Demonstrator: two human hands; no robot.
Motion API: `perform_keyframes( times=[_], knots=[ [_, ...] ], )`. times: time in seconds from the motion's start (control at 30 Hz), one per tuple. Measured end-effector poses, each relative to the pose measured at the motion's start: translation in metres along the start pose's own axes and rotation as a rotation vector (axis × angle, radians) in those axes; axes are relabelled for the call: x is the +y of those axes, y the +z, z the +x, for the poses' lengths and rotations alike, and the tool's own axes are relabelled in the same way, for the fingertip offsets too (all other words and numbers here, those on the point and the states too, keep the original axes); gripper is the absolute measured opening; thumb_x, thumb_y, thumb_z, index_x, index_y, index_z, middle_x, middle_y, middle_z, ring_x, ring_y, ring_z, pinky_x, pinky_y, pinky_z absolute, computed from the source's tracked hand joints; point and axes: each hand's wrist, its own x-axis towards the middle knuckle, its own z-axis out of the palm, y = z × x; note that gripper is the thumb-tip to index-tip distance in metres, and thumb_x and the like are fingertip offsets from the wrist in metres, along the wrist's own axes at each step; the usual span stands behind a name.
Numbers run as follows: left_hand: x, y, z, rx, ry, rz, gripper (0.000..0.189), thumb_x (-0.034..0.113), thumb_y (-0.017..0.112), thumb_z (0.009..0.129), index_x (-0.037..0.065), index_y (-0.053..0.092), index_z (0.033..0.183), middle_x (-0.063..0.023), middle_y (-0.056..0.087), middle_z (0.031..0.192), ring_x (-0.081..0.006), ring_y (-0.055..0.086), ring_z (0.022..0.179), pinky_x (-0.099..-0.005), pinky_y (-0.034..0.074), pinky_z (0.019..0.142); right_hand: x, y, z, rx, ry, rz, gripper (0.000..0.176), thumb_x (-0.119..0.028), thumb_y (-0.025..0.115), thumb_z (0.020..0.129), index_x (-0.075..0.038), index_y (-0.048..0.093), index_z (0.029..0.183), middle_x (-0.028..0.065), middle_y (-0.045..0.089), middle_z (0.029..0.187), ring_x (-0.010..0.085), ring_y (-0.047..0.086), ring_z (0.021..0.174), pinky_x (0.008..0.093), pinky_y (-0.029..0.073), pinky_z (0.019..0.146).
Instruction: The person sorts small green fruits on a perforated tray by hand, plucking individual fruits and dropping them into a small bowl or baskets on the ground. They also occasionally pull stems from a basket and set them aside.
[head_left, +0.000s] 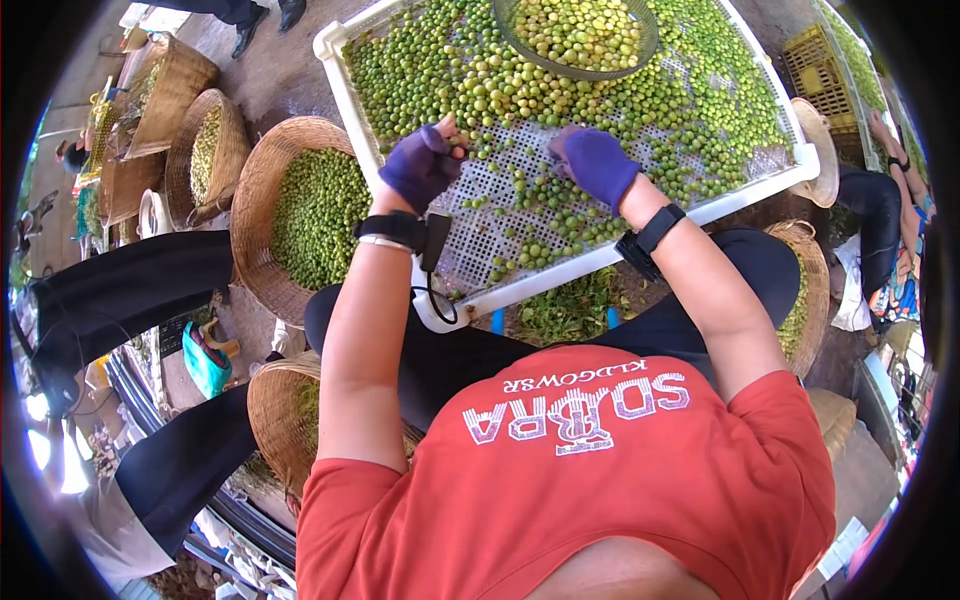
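A white perforated tray (pixel 800 160) lies in front of me, with many small round green fruits (pixel 420 75) spread over it. Paler yellowish fruits fill a round mesh bowl (pixel 650 40) at its far side. My left hand (pixel 425 165), in a purple fingerless glove, is over the tray's left part with its fingers curled; whatever it may hold is too small to make out. To the right, my right hand (pixel 595 165), gloved alike, is closed low over the tray beside some green fruits. Its fingertips are mostly hidden, and so is anything between them.
A wicker basket (pixel 250 215) of green fruits stands left of the tray, with more baskets (pixel 205 150) beyond. Another basket (pixel 810 290) is by my right knee. People's dark-clad legs show at left, top and right. A yellow crate (pixel 820 75) stands at the upper right.
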Motion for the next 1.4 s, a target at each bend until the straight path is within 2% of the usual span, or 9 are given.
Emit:
perform_keyframes(
  times=[0.23,0.33,0.43,0.63,0.73,0.77,0.87,1.07,1.4],
  knots=[
    [-0.010,-0.010,-0.018,0.301,0.259,1.081,0.026,0.015,0.072,0.080,0.004,0.068,0.103,-0.0051,0.069,0.089,-0.0085,0.061,0.078,-0.0232,0.050,0.066,-0.018,-0.003,0.010,0.020,-0.046,-0.039,0.016,-0.017,0.065,0.076,-0.009,0.063,0.090,0.0135,0.063,0.090,0.0316,0.063,0.086,0.0417,0.052,0.072],
    [-0.023,0.019,-0.015,0.217,0.255,1.452,0.028,0.014,0.070,0.077,0.010,0.068,0.105,-0.0124,0.069,0.099,-0.0221,0.066,0.088,-0.0313,0.050,0.082,-0.050,-0.006,0.009,-0.096,-0.121,-0.038,0.012,-0.014,0.062,0.077,-0.008,0.062,0.088,0.0137,0.062,0.089,0.0313,0.064,0.082,0.0420,0.052,0.070],
    [-0.042,0.027,0.005,0.057,0.406,1.730,0.024,0.009,0.061,0.073,0.011,0.070,0.096,-0.0198,0.064,0.100,-0.0364,0.061,0.095,-0.0409,0.050,0.085,-0.063,0.001,0.004,-0.076,-0.030,-0.050,0.011,-0.009,0.055,0.079,-0.007,0.063,0.087,0.0141,0.062,0.088,0.0313,0.064,0.082,0.0425,0.052,0.069],
    [-0.041,0.043,0.004,0.052,0.306,1.873,0.020,0.007,0.055,0.077,0.005,0.068,0.093,-0.0200,0.066,0.093,-0.0314,0.066,0.088,-0.0386,0.053,0.077,-0.061,-0.005,-0.011,-0.110,0.007,0.075,0.013,-0.009,0.055,0.080,-0.008,0.063,0.091,0.0152,0.063,0.090,0.0348,0.063,0.085,0.0441,0.050,0.072],
    [-0.026,0.033,-0.003,0.018,0.044,1.332,0.018,0.005,0.055,0.077,0.001,0.065,0.092,-0.0153,0.068,0.085,-0.0209,0.066,0.077,-0.0329,0.054,0.066,-0.050,-0.009,-0.009,-0.174,-0.033,0.265,0.010,-0.010,0.060,0.079,-0.007,0.064,0.088,0.0162,0.063,0.088,0.0351,0.063,0.085,0.0450,0.050,0.072],
    [-0.026,0.006,-0.002,-0.084,0.056,0.675,0.013,0.006,0.057,0.077,0.003,0.063,0.089,-0.0086,0.063,0.078,-0.0140,0.060,0.067,-0.0280,0.050,0.056,-0.042,-0.010,-0.003,-0.175,0.004,0.359,0.010,-0.013,0.064,0.078,-0.005,0.064,0.084,0.0174,0.063,0.085,0.0355,0.062,0.082,0.0443,0.049,0.071],
    [-0.008,-0.033,0.008,-0.168,-0.064,-0.061,0.010,0.015,0.059,0.087,0.006,0.059,0.089,-0.0051,0.061,0.079,-0.0154,0.058,0.064,-0.0243,0.048,0.055,-0.012,-0.016,0.033,0.087,0.093,0.345,0.009,-0.013,0.061,0.081,-0.004,0.062,0.080,0.0182,0.061,0.079,0.0367,0.060,0.076,0.0437,0.048,0.069],
    [0.006,-0.013,0.029,0.422,0.399,1.242,0.021,0.022,0.064,0.086,0.008,0.068,0.101,-0.0062,0.068,0.077,-0.0145,0.063,0.066,-0.0279,0.050,0.060,-0.001,-0.011,0.081,0.313,-0.032,0.241,0.013,-0.020,0.061,0.082,-0.007,0.061,0.083,0.0168,0.060,0.084,0.0361,0.059,0.080,0.0459,0.047,0.070],
    [-0.009,0.010,0.040,0.125,0.433,2.067,0.020,0.011,0.056,0.081,0.014,0.070,0.094,-0.0179,0.065,0.099,-0.0350,0.064,0.091,-0.0413,0.053,0.080,-0.033,0.023,0.110,0.081,0.019,-0.003,0.015,-0.017,0.051,0.085,-0.011,0.065,0.088,0.0147,0.064,0.093,0.0317,0.064,0.088,0.0441,0.051,0.074]
  ],
)
